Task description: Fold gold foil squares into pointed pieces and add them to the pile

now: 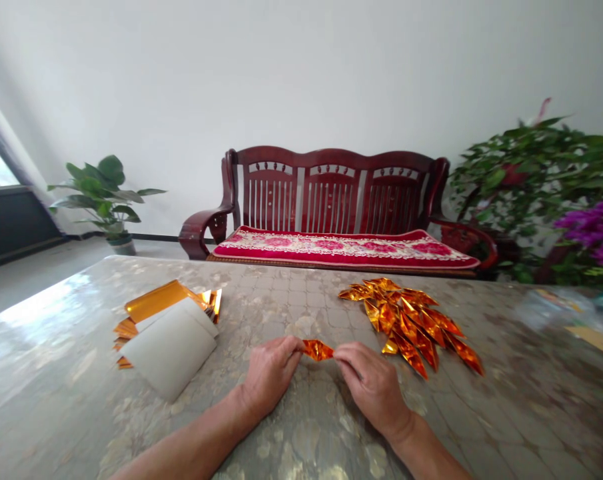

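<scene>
A small folded piece of shiny orange-gold foil paper (318,350) is stretched between my two hands above the table. My left hand (275,367) pinches its left tip, and my right hand (371,383) pinches its right tip. Beyond my right hand lies a pile of similar pointed foil pieces (408,323). To the left rests a stack of gold foil sheets (158,300), with pale grey-white sheets (174,347) fanned out on top.
The table (301,427) has a patterned, glossy cover. Clear plastic bags (556,308) lie at its right side. Behind it stands a dark red wooden bench (331,193) with a red floral cushion. Potted plants (106,190) flank the bench.
</scene>
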Motion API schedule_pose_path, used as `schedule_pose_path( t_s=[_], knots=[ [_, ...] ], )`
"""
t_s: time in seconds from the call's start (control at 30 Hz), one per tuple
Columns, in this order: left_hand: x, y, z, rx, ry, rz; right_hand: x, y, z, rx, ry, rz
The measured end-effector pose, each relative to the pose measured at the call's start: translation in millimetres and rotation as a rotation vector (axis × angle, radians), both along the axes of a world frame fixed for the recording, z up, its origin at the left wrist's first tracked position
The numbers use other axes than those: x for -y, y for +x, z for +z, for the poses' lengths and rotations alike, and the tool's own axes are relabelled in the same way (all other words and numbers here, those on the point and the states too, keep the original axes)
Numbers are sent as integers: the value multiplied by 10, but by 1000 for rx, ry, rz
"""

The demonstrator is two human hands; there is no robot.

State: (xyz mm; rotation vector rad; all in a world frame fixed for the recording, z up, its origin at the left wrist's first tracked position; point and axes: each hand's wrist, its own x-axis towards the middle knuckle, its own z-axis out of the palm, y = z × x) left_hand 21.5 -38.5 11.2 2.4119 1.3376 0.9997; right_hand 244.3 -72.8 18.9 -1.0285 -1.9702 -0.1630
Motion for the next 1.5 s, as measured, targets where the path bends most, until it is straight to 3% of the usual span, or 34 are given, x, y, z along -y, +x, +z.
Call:
schedule_pose_path(
  t_s=[0.17,0.37,0.5,0.7,1.0,1.23,1.5],
  knots=[
    [31,2,23,-25,91,-27,23,14,7,11,37,-52],
    [-32,-13,-75,-2,234,110,5,63,-1,-22,94,-155],
    [-99,-19,-143,-49,291,113,-11,66,23,-41,119,-197],
    [-138,-42,-176,-93,286,108,10,153,70,-27,151,-270],
    [-156,-55,-179,-144,222,62,-70,451,102,-135,46,-416],
    [-155,-64,-164,-160,204,47,-106,943,214,-198,-18,-624],
    [-169,-62,-167,-136,243,21,199,1715,226,-277,30,-1027]
  ],
)
